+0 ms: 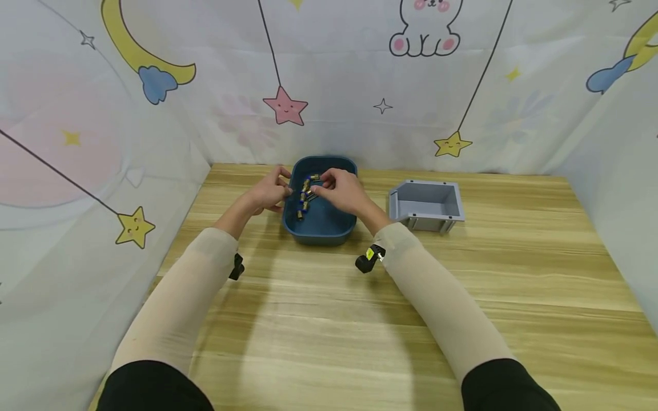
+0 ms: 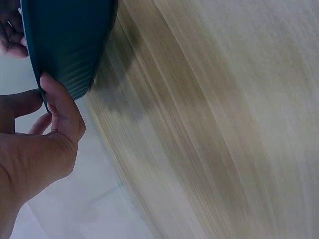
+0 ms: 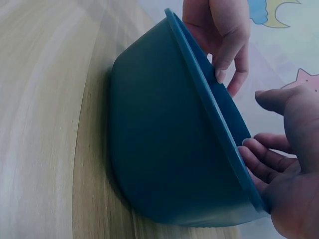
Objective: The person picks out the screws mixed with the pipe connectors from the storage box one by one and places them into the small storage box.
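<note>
A dark blue plastic basin stands on the table with several small brass fittings with blue parts inside, mostly along its left half. My left hand pinches the basin's left rim, thumb and fingers on either side of the edge in the left wrist view. Over the basin's right side reaches my right hand, its fingertips above the fittings in the head view. From the right wrist, the right hand shows its thumb apart from loosely bent fingers, with nothing visible between them; the basin wall hides the fittings there.
To the right of the basin sits a grey plastic bin with a cut-down side. The wooden table meets a printed cloth backdrop just behind the basin, and more cloth hangs along the left and right.
</note>
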The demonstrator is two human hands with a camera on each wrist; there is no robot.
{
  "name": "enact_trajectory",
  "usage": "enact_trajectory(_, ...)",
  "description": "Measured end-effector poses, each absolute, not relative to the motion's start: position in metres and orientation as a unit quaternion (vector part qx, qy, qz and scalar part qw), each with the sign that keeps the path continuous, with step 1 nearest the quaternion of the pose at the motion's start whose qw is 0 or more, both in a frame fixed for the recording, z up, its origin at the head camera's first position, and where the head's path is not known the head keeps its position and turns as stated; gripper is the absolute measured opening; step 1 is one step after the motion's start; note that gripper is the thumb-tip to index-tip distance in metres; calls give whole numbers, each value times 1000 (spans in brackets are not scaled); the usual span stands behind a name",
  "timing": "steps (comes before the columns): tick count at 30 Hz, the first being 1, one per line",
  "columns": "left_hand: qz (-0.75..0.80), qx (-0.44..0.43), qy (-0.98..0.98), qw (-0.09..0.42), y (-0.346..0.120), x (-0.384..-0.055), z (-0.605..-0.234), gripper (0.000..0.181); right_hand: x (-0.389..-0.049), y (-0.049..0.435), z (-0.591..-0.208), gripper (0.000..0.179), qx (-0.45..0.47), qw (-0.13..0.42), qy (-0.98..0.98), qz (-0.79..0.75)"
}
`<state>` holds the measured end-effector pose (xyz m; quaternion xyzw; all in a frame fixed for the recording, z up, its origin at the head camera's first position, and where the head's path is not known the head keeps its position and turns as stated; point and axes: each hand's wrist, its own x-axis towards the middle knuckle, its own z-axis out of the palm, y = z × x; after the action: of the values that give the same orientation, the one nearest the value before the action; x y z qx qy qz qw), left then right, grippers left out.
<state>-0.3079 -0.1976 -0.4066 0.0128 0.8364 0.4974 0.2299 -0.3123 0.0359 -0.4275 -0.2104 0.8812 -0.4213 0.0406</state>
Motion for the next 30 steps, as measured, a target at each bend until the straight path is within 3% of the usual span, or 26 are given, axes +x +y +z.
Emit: enact_trajectory(30, 492, -5, 839, 233, -193, -307, -402, 44, -314, 28, -429, 44, -184, 36, 895, -405)
